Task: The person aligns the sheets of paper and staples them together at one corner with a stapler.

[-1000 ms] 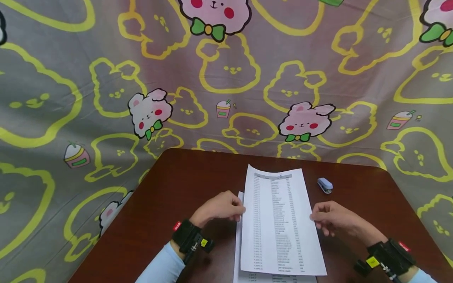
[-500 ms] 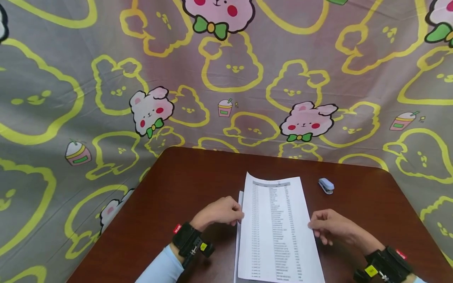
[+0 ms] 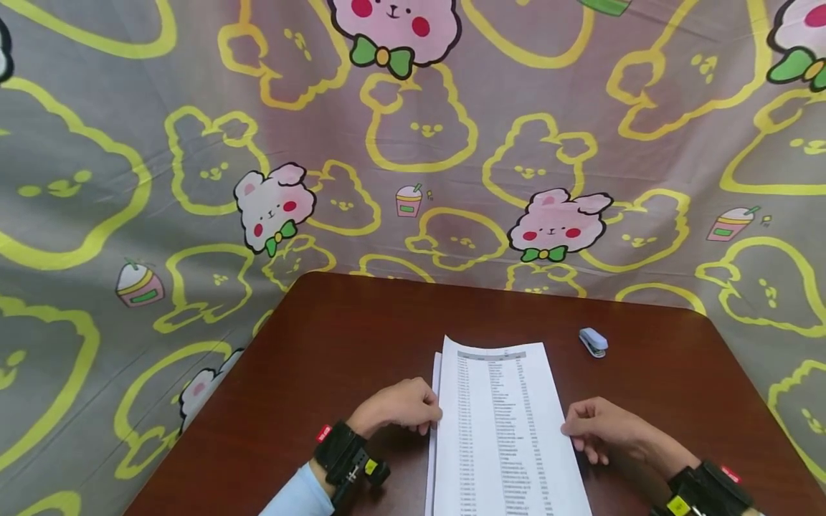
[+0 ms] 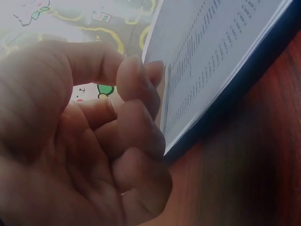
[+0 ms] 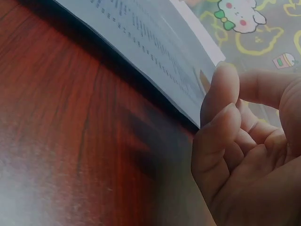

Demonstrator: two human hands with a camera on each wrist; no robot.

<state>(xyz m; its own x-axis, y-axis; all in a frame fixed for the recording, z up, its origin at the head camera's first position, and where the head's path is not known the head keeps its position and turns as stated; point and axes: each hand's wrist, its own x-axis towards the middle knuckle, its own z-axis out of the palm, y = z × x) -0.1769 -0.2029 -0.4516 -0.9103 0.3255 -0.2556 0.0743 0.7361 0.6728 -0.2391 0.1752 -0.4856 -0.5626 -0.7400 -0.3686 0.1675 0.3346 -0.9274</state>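
A printed sheet of paper (image 3: pixel 503 430) with columns of small text lies over another sheet (image 3: pixel 431 444), whose left edge shows beneath it. My left hand (image 3: pixel 403 406) pinches the top sheet's left edge between thumb and curled fingers. On the opposite edge, my right hand (image 3: pixel 609 430) pinches the paper the same way. Both wrist views show printed paper (image 4: pixel 211 56) slanting away from the fingertips, with a dark shadow under its edge. The near end of the sheets is cut off by the bottom of the head view.
A small light-blue stapler (image 3: pixel 593 342) stands on the dark brown table (image 3: pixel 361 315), beyond the right hand. Behind the table's far edge hangs a grey curtain (image 3: pixel 445 186) with cartoon bears and rabbits.
Both hands have drawn the top sheet down toward the person, over the sheet beneath. The lower sheet's near end, visible earlier, is now out of view. The stapler has stayed put.
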